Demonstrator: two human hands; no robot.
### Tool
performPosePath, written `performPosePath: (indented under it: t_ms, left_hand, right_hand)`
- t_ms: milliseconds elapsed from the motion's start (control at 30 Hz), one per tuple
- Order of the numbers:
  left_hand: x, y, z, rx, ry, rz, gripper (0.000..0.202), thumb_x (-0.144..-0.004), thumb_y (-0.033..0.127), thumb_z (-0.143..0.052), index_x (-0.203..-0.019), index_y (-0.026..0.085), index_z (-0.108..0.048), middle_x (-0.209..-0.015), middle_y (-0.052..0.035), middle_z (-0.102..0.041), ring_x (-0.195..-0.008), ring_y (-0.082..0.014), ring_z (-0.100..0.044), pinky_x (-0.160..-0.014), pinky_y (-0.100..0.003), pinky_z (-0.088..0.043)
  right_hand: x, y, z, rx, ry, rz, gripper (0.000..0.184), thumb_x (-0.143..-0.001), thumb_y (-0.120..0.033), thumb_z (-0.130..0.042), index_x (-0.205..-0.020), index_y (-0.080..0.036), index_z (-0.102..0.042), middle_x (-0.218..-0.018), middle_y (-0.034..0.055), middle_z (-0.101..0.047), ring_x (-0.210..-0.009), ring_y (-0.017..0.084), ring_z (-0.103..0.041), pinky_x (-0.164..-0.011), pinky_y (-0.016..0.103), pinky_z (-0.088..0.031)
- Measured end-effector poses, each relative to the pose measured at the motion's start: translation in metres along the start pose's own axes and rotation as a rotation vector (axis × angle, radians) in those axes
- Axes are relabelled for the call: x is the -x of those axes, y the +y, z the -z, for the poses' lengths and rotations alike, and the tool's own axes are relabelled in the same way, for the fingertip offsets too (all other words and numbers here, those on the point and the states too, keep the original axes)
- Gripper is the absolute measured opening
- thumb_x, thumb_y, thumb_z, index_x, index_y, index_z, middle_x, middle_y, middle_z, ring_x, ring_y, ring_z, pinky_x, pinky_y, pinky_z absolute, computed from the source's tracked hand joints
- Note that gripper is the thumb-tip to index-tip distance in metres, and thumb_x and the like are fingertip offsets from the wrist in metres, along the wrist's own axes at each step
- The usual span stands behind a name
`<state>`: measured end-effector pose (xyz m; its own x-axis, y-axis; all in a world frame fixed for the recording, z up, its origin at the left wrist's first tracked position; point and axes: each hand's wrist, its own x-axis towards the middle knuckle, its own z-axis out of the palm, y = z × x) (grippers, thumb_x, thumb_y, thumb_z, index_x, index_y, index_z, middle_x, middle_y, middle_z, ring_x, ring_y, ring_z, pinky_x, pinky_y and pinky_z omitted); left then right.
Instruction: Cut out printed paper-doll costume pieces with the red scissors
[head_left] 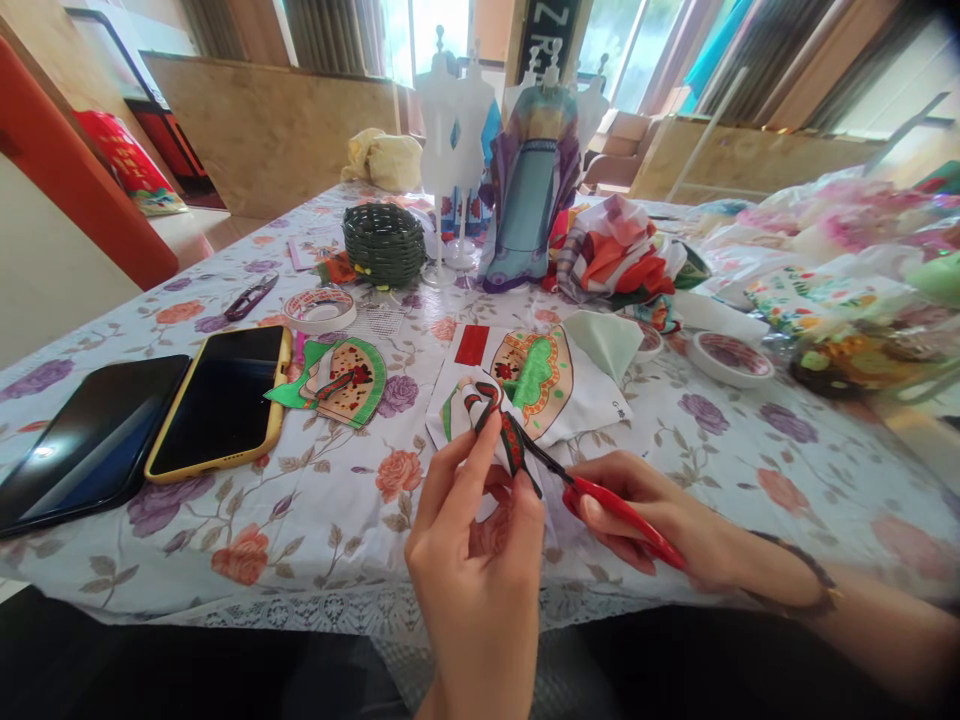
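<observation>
Pinched between the fingers of my left hand [476,540] is a small strip of printed fabric [513,440], dark with a red and green pattern and a white edge. My right hand [637,515] grips red-handled scissors [626,520], whose dark blades reach to the strip's right side. Whether the blades touch the strip I cannot tell. Behind the hands lies a white printed fabric sheet [592,415] with green and peach shapes. A cut-out fabric piece [352,385], peach with a green border, rests to the left.
Two phones, one black [90,430] and one yellow-cased [221,400], lie left. Tape rolls [321,310] [731,358], thread snips [251,297] and a dark woven basket [384,245] sit farther back. White mini mannequins [442,150], a dressed one [532,200] and bundled fabric [619,250] stand behind.
</observation>
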<state>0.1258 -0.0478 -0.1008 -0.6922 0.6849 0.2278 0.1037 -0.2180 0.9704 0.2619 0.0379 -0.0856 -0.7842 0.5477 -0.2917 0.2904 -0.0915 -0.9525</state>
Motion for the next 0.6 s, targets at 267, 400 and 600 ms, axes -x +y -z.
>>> performPosePath:
  t_ms: [267, 400, 600]
  left_hand:
    - [-0.0011, 0.0032, 0.0006, 0.03, -0.003, 0.026, 0.044, -0.079, 0.014, -0.068, -0.114, 0.041, -0.072, -0.105, 0.0017, -0.066, -0.069, -0.0099, -0.067, -0.05, -0.017, -0.059]
    - [-0.0033, 0.004, 0.0006, 0.03, 0.016, 0.031, 0.042, -0.079, 0.015, -0.07, -0.111, 0.041, -0.073, -0.105, 0.0021, -0.065, -0.068, -0.0097, -0.066, -0.047, -0.017, -0.058]
    - [-0.0049, 0.0034, 0.0007, 0.018, 0.027, 0.044, 0.04, -0.078, 0.018, -0.072, -0.113, 0.039, -0.073, -0.106, 0.0013, -0.065, -0.066, -0.0096, -0.066, -0.046, -0.018, -0.058]
  right_hand:
    - [0.0031, -0.0013, 0.0015, 0.011, -0.02, 0.017, 0.059, -0.081, -0.069, -0.061, -0.058, -0.018, -0.044, -0.044, -0.0066, -0.041, -0.037, 0.005, -0.034, -0.037, 0.019, -0.023]
    - [0.0023, -0.0024, 0.0011, 0.004, -0.021, 0.019, 0.058, -0.082, -0.069, -0.06, -0.058, -0.018, -0.044, -0.045, -0.0068, -0.041, -0.038, 0.005, -0.034, -0.037, 0.019, -0.023]
    - [0.0026, 0.0018, 0.0039, 0.026, -0.034, 0.023, 0.055, -0.084, -0.065, -0.061, -0.06, -0.018, -0.045, -0.045, -0.0066, -0.043, -0.038, 0.005, -0.034, -0.038, 0.019, -0.022]
